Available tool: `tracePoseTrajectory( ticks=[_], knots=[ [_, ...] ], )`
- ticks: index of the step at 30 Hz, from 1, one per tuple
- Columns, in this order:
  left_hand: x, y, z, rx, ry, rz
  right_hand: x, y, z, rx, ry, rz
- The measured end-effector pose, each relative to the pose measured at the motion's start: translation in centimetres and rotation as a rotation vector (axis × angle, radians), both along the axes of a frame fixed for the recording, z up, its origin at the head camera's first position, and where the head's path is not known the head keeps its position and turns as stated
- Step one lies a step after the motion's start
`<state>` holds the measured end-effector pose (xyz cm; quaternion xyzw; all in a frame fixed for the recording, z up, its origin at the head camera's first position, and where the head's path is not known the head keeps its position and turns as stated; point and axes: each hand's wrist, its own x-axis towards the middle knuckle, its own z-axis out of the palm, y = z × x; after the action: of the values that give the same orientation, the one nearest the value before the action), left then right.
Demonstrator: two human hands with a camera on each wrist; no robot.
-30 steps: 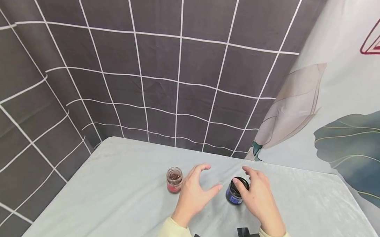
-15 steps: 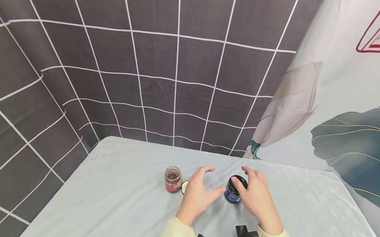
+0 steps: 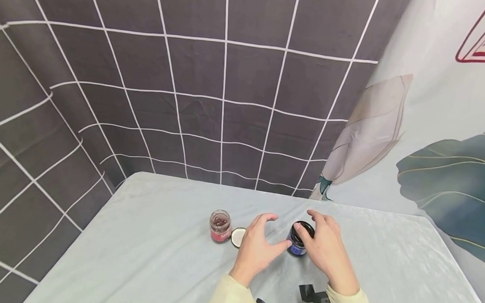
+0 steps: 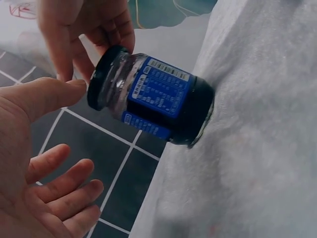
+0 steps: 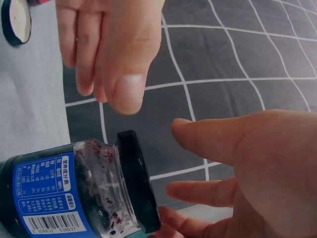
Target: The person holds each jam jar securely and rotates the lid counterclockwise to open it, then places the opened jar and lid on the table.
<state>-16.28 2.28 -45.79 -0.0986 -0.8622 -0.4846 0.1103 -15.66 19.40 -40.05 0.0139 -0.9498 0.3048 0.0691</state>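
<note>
A glass jar [image 3: 297,250] with a blue label, dark contents and a black screw lid [image 4: 105,79] stands upright on the cloth-covered table. Just left of it is my left hand [image 3: 255,252], fingers and thumb spread in a wide curve, the thumb tip close to the jar; contact is unclear. My right hand [image 3: 330,250] hovers from the right with the thumb over the lid and fingers beyond it. In the right wrist view that thumb [image 5: 208,139] is apart from the lid, while lower fingertips lie near its edge. Neither hand grips anything.
Left of the hands stands an uncovered glass jar [image 3: 220,231] with a red label. Beside it a loose lid [image 3: 237,237] lies with its pale inside up. A dark curtain [image 3: 195,114] with white grid lines hangs behind the table [image 3: 151,237].
My left hand has moved right, nearer the blue-labelled jar, uncovering the loose lid beside the red-labelled jar. My right hand keeps nearly the same pose over the black lid.
</note>
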Motion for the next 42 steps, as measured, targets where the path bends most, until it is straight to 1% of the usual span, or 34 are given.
tracePoseTrajectory(
  ticks=[6,9,14,17,23,31,38,42],
  knots=[
    [-0.2,0.6,-0.2,0.006,-0.021,-0.002,-0.1,-0.1,0.1,0.001,-0.031,0.0],
    [-0.4,1.0,-0.6,0.007,-0.023,-0.009,-0.2,-0.1,0.1,0.002,-0.045,-0.002],
    [-0.7,1.6,-0.9,-0.014,-0.023,-0.029,-0.2,0.1,0.1,-0.007,-0.04,-0.004],
    [-0.8,1.8,-0.9,-0.02,-0.036,-0.033,-0.2,0.1,0.1,-0.009,-0.035,-0.005],
    [-1.0,2.3,-1.3,-0.03,-0.051,-0.046,-0.3,0.0,0.1,0.003,-0.023,0.001],
    [-0.9,2.8,-1.9,-0.022,-0.049,-0.066,-0.3,0.0,0.1,0.003,-0.029,0.0],
    [-0.9,3.2,-2.4,-0.005,-0.091,-0.08,-0.2,0.0,-0.1,0.002,-0.022,0.004],
    [-0.8,3.5,-2.6,-0.017,-0.107,-0.086,-0.2,0.0,-0.1,0.004,-0.016,0.008]
  ],
)
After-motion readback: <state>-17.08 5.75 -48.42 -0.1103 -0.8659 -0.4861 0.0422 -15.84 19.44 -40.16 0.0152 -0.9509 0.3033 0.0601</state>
